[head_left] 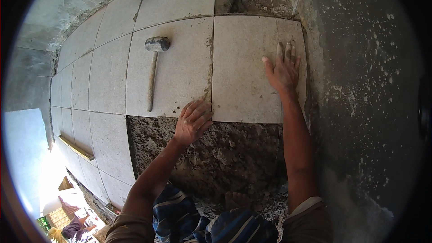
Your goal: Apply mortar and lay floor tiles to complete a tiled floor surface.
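**Right wall (360,85), pale tile (243,63) alongside**

A dark bed (238,153) lies nearer. The left tile (184,58) bears a mallet (154,60). Right hand (283,74): spread flat on the pale tile. Left hand (192,119): slack-fingered over the left tile's near edge.

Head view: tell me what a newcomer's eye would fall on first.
The dark-headed mallet stands out first, lying on a pale tile left of centre. Next comes the right hand, spread flat with its fingers apart on the neighbouring tile near the right wall. Below, the rough dark patch of bare ground contrasts sharply with the tiles, the left hand at its upper edge.
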{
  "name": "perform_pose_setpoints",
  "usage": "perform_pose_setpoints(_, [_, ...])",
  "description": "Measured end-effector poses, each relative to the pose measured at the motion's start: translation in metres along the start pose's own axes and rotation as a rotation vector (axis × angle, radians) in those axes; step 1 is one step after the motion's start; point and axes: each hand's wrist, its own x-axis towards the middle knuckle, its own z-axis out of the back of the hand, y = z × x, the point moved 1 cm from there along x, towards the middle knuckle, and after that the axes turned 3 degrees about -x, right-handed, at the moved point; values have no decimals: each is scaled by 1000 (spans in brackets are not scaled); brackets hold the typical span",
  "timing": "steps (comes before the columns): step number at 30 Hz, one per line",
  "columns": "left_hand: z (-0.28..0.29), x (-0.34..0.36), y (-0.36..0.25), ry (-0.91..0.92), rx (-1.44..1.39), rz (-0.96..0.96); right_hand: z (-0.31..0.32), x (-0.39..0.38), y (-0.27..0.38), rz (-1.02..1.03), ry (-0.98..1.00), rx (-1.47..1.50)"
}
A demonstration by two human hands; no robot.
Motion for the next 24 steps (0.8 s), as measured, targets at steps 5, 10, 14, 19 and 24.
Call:
perform_pose_setpoints(5, [1,0,-4,3,14,-2,-5,-5,-2,4,-25,49])
perform_pose_setpoints(10, [0,-4,-10,9,54,65,0,-31,3,13,-24,85])
perform_pose_setpoints(14, [-1,-6,-14,30,88,76,9,-68,5,43,1,112])
perform_pose_setpoints(19, [-1,-4,-21,33,157,88,25,-100,-3,24,18,150])
perform_pose_setpoints(24, [-2,-6,-24,20,152,86,28,-102,-9,-84,144,274])
